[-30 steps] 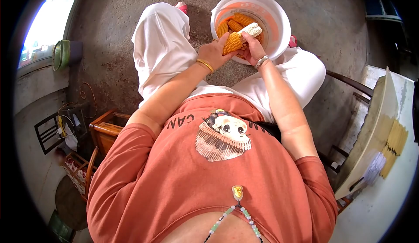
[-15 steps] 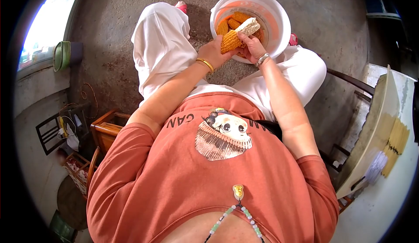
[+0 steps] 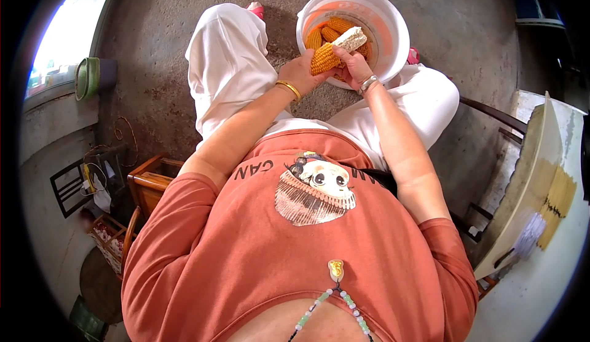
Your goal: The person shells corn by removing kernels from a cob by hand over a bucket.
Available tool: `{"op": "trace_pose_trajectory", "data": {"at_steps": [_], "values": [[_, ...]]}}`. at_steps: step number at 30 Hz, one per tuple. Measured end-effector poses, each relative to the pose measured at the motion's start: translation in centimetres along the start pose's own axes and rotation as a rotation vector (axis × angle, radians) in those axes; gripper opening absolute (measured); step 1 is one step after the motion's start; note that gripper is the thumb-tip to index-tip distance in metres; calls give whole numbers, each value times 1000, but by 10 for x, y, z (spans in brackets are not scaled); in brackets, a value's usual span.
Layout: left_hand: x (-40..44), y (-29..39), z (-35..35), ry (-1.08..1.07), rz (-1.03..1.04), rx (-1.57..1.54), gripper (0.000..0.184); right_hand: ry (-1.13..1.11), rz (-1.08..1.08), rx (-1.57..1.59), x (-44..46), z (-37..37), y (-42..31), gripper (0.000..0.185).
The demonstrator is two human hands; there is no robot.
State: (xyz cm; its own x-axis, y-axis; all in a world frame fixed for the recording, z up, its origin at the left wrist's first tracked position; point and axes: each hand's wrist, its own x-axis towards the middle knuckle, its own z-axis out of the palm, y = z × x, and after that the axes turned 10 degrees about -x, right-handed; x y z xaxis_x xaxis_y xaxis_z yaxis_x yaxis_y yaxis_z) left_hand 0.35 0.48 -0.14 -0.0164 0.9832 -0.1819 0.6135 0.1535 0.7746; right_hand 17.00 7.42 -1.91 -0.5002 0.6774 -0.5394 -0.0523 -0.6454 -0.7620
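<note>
Over the mouth of a white bucket [image 3: 402,41] I hold an ear of corn [image 3: 324,59] in both hands. Its lower part is covered in yellow kernels, while the upper end is a bare white cob [image 3: 352,38]. My left hand [image 3: 299,71], with a gold bangle at the wrist, is closed round the kernel-covered end. Closed on the ear's right side, my right hand [image 3: 355,70] has its thumb by the border between kernels and bare cob. Several more yellow ears [image 3: 339,25] lie inside the bucket, partly hidden behind the held one.
The bucket stands on the concrete floor [image 3: 276,28] between my knees in white trousers [image 3: 227,65]. A wooden chair [image 3: 153,179] is at the left, near a dark rack [image 3: 70,188]. At the right stands a pale board or tabletop edge [image 3: 522,182].
My right thumb has shifted slightly left along the ear. The ear has barely moved, and both hands still grip it.
</note>
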Motion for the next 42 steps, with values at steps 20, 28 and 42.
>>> {"op": "trace_pose_trajectory", "data": {"at_steps": [20, 28, 42], "values": [[6, -15, 4, -18, 26, -108, 72, -136, -44, 20, 4, -10, 0, 36], [7, -12, -1, -65, 17, -172, 70, -126, -62, -31, 5, -17, 0, 35], [1, 1, 0, -11, 49, 57, 62, 19, -46, -39, -1, -2, -2, 44]]}}
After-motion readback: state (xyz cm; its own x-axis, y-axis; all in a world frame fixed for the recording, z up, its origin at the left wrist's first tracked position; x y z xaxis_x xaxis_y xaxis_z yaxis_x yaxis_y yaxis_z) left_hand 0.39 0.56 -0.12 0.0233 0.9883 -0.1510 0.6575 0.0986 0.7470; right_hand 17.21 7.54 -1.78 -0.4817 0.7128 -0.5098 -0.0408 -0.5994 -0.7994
